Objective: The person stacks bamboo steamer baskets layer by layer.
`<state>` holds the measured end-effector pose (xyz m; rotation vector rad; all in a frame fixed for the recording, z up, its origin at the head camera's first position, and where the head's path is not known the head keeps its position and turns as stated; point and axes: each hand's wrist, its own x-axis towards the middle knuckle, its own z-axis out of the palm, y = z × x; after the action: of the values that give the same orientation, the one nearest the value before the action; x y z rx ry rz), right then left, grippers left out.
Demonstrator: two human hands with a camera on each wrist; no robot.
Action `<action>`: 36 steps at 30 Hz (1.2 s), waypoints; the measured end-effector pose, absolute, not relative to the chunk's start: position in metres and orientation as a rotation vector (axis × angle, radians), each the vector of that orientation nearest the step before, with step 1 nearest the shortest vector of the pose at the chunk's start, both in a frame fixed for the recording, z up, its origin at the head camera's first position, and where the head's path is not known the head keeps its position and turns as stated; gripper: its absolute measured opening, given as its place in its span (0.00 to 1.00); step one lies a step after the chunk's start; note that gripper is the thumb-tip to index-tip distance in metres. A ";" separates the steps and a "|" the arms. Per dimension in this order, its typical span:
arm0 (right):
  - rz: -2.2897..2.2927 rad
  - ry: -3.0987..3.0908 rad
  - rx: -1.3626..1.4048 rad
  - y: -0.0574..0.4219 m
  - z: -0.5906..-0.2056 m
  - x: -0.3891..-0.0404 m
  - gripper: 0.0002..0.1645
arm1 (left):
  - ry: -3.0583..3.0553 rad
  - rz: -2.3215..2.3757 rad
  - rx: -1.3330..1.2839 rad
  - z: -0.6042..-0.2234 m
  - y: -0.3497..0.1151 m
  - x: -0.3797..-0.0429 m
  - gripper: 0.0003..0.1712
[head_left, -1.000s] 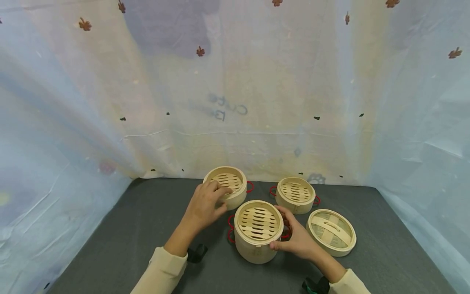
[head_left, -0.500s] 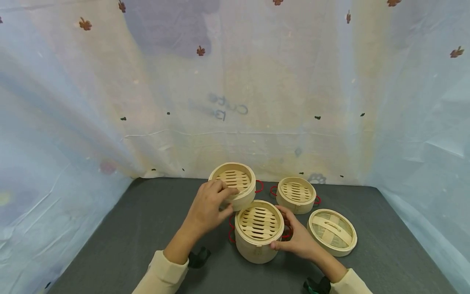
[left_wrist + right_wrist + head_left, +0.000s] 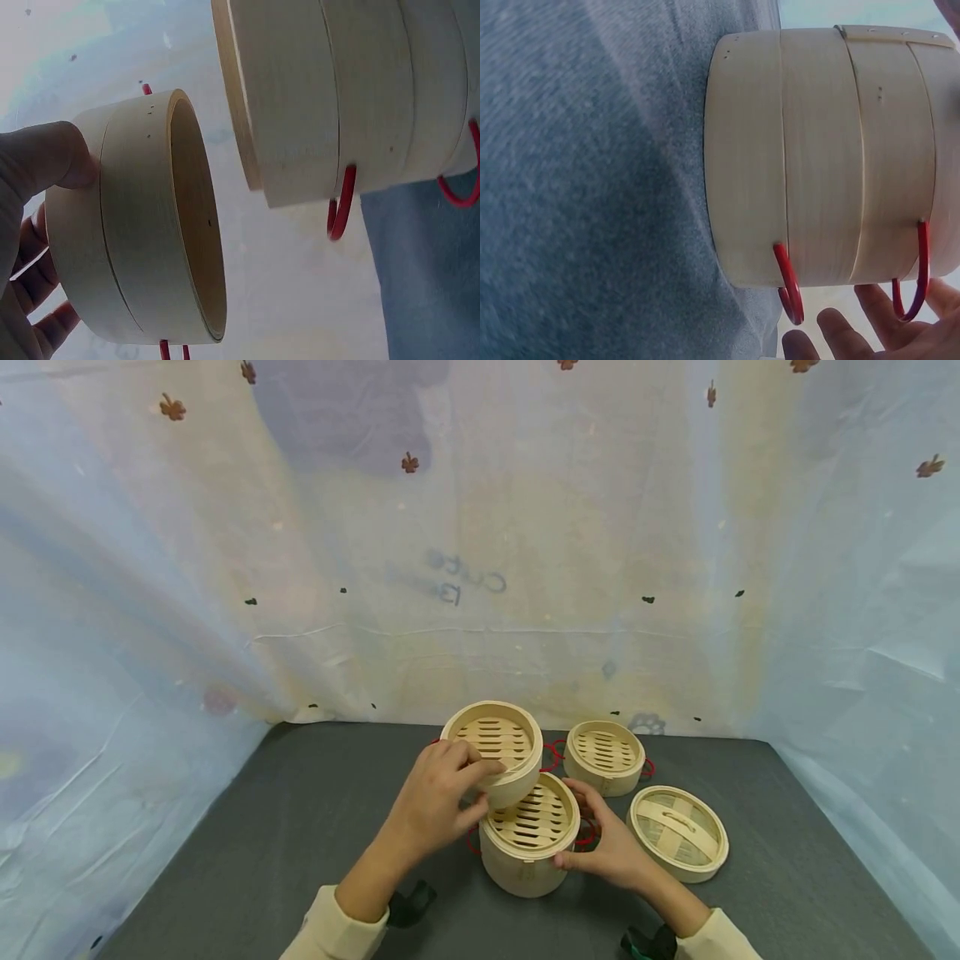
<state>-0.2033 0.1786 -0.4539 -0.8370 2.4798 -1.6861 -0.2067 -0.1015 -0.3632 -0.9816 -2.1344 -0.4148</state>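
Observation:
My left hand grips a round bamboo steamer basket by its near-left rim, thumb outside and fingers over the edge. This basket hangs above and slightly behind a steamer stack, overlapping its slatted top in the head view. From the left wrist, a gap shows between the held basket and the stack. The right hand holds the stack's right side, thumb in front. In the right wrist view, its fingers lie by the red loop handles.
A smaller steamer basket with red handles stands behind, to the right. Right of my right hand lies a woven bamboo lid. The dark grey tabletop ends at a pale curtain at the back.
My left hand has carried the basket rightward from left of the stack, raising it and then lowering it over the stack's back-left part. The right hand and stack have stayed put.

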 end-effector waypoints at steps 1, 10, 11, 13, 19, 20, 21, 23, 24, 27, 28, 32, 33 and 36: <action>-1.684 2.479 -0.836 0.179 -0.454 -0.203 0.58 | -2.132 -0.420 -0.990 -0.364 -0.101 -0.206 0.22; -1.648 2.502 -0.731 0.179 -0.452 -0.203 0.60 | -2.120 -0.433 -1.072 -0.366 -0.091 -0.198 0.21; -1.648 2.504 -0.734 0.179 -0.451 -0.203 0.60 | -2.120 -0.431 -1.075 -0.366 -0.090 -0.197 0.21; -1.658 2.498 -0.754 0.179 -0.452 -0.203 0.59 | -2.114 -0.426 -1.084 -0.366 -0.088 -0.195 0.22; -1.688 2.481 -0.802 0.180 -0.455 -0.205 0.59 | -2.068 -0.411 -1.103 -0.369 -0.082 -0.193 0.22; -1.688 2.479 -0.796 0.180 -0.455 -0.205 0.59 | -2.067 -0.412 -1.106 -0.369 -0.081 -0.192 0.22; -1.689 2.476 -0.787 0.180 -0.455 -0.205 0.59 | -2.067 -0.411 -1.108 -0.370 -0.081 -0.191 0.22; -1.684 2.472 -0.755 0.181 -0.454 -0.204 0.59 | -2.066 -0.411 -1.111 -0.370 -0.079 -0.190 0.22; -1.682 2.472 -0.735 0.181 -0.454 -0.204 0.59 | -2.066 -0.412 -1.111 -0.371 -0.078 -0.190 0.22; -1.680 2.472 -0.701 0.181 -0.454 -0.204 0.59 | -2.069 -0.413 -1.111 -0.372 -0.075 -0.189 0.22; -1.679 2.474 -0.699 0.181 -0.454 -0.203 0.59 | -2.071 -0.414 -1.112 -0.373 -0.075 -0.188 0.22; -1.681 2.483 -0.716 0.181 -0.455 -0.204 0.58 | -2.083 -0.413 -1.113 -0.374 -0.072 -0.187 0.23; -1.681 2.485 -0.719 0.182 -0.455 -0.204 0.57 | -2.087 -0.411 -1.112 -0.375 -0.072 -0.186 0.23; -1.678 2.482 -0.715 0.182 -0.457 -0.205 0.57 | -2.108 -0.405 -1.103 -0.376 -0.072 -0.185 0.23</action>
<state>-0.2045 0.1815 -0.4566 -0.7150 2.4822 -1.6782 -0.1849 -0.0715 -0.3756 -1.1031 -2.1079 -0.4052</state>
